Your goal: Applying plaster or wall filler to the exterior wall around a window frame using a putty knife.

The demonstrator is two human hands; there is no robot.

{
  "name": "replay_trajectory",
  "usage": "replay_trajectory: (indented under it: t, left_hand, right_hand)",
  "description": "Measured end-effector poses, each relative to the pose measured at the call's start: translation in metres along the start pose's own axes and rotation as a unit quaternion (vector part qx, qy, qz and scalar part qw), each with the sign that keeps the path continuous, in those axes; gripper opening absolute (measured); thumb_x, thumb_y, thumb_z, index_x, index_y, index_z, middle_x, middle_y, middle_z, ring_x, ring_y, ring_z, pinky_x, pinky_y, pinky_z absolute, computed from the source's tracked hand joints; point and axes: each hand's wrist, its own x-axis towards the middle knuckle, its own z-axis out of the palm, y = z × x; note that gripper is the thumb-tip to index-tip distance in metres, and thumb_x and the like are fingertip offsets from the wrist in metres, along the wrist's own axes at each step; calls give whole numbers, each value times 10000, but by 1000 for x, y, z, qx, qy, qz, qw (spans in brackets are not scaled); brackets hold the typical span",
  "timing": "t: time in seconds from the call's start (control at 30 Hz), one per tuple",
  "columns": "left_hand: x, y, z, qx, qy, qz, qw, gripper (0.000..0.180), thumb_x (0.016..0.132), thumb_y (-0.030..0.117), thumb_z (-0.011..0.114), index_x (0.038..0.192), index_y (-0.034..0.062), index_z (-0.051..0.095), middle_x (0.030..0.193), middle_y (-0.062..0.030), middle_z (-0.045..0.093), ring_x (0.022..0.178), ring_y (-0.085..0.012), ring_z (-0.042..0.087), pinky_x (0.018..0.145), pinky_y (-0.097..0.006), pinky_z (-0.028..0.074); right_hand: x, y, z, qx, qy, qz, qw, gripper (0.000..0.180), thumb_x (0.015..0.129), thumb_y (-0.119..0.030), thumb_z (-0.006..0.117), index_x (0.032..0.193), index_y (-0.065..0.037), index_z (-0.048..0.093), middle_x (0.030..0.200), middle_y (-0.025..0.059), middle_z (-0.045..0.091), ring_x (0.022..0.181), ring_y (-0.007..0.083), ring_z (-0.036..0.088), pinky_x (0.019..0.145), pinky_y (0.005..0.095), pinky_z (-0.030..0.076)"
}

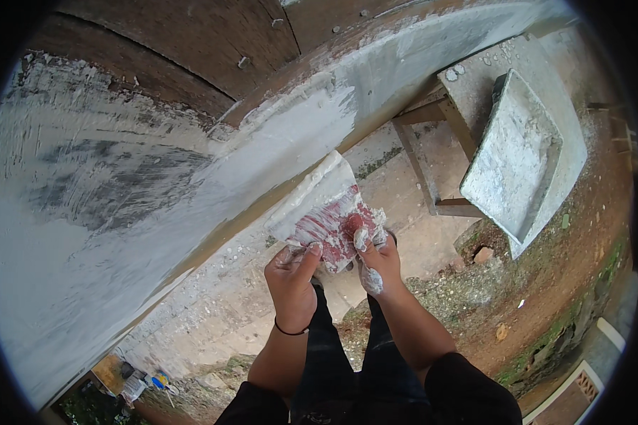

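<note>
Both my hands hold a flat red plaster spreader (pixel 326 225) thickly smeared with wet white plaster, tilted in front of my body. A thick white ridge lines its far edge. My left hand (pixel 293 283) pinches the near left corner, thumb on top. At the near right side, my right hand (pixel 380 263) grips it, with its thumb pressed on the smeared face. White plaster coats the right thumb and the side of that hand. The fingers under the spreader are mostly hidden. To the left rises a white plastered wall (pixel 213 205) with a rough dark grey patch (pixel 120 180).
A shallow rectangular tray (pixel 542 191) coated in white plaster lies on a splattered wooden table (pixel 471 79) at right. Dark wooden boards (pixel 170 42) adjoin the wall above. The paved ledge (pixel 220 312) is spattered; mossy earth (pixel 468 297) lies right. Small items (pixel 160 381) sit lower left.
</note>
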Motion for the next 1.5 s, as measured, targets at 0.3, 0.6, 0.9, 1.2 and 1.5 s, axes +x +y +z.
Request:
replay_trajectory:
  t: [0.3,0.6,0.9,1.2,1.5]
  left_hand:
    - [12,-3,-16,-12,33,-8,999,119,767,54,615,854,-20,583,794,-7,578,691,-55,485,648,-207,373]
    - [19,-6,-22,-28,51,-18,998,210,790,46,555,972,-58,546,903,-86,598,801,-142,581,731,-265,449]
    - [17,1,-1,-61,97,-24,993,85,745,62,627,699,39,560,646,27,513,563,-49,415,538,-213,307]
    - [3,2,9,-42,78,-26,996,153,778,69,589,901,-20,572,818,-50,600,691,-101,567,640,-212,451]
    - [-2,9,26,-24,96,-54,994,221,805,210,621,826,-4,569,723,2,540,643,-61,464,594,-208,365]
  right_hand:
    - [6,-7,-16,-145,-103,69,982,354,826,-105,562,1139,12,446,1057,63,539,939,118,502,812,264,401]
    - [-4,-23,-23,-545,-46,-245,800,623,593,-180,744,1123,-16,461,1047,118,487,879,231,480,743,343,394]
    - [2,-22,-15,-688,-36,-476,546,519,568,-197,704,1062,-118,568,1110,106,471,1020,283,385,876,438,307]
    - [13,-12,-14,-704,-128,-463,522,397,589,-229,642,982,-171,633,1098,47,533,962,238,515,944,439,232]
    - [22,-22,-1,-622,-150,-491,591,338,564,-102,649,895,-41,621,958,100,576,908,254,539,828,411,372]
